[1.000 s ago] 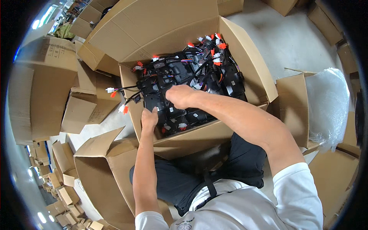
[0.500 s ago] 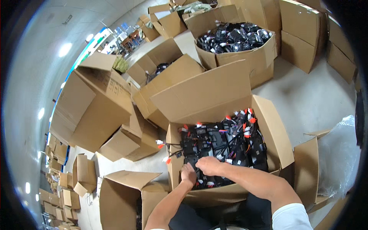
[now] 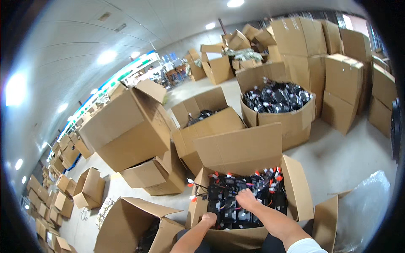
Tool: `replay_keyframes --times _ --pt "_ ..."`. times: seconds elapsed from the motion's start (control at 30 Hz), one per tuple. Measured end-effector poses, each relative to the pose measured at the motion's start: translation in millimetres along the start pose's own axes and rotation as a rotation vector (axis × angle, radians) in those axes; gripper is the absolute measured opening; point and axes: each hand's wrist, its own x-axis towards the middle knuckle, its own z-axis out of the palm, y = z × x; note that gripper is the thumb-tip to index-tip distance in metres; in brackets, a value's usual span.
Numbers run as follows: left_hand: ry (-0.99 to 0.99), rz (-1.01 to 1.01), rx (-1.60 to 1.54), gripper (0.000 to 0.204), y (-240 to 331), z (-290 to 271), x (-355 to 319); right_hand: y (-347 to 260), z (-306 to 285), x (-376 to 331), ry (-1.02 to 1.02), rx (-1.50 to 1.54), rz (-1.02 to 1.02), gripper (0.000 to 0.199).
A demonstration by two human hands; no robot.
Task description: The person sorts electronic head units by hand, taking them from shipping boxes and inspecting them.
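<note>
- An open cardboard box (image 3: 295, 192) sits low in the middle, right in front of the person.
- It is full of black parts (image 3: 236, 202) with wires that have red and white ends.
- The right hand (image 3: 246, 198) lies on top of the black parts, in the middle of the box. Its fingers are bent down into the pile. I cannot tell if it has hold of one.
- The left hand (image 3: 209, 219) is at the near left side of the box, curled up and touching the parts there. I cannot tell what it holds.
- Another big box of black parts (image 3: 276, 98) stands well apart, farther back.
</note>
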Motion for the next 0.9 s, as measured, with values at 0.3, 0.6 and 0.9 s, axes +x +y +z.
replay_keyframes --times 0.3,0.6,0.9 --pt "0.375 -0.118 -0.627 0.049 40.3 -45.6 -91.8 -12.5 -11.8 -20.6 -0.236 0.086 0.101 0.030" --pt "0.571 0.541 -0.634 0.042 6.4 -49.4 -189.9 -8.2 -42.9 -55.9 -0.492 0.195 -0.087 0.044" --pt "0.900 -0.274 -0.871 0.032 -267.1 126.0 -341.5 -45.4 -89.0 -93.4 -0.658 0.446 0.136 0.036"
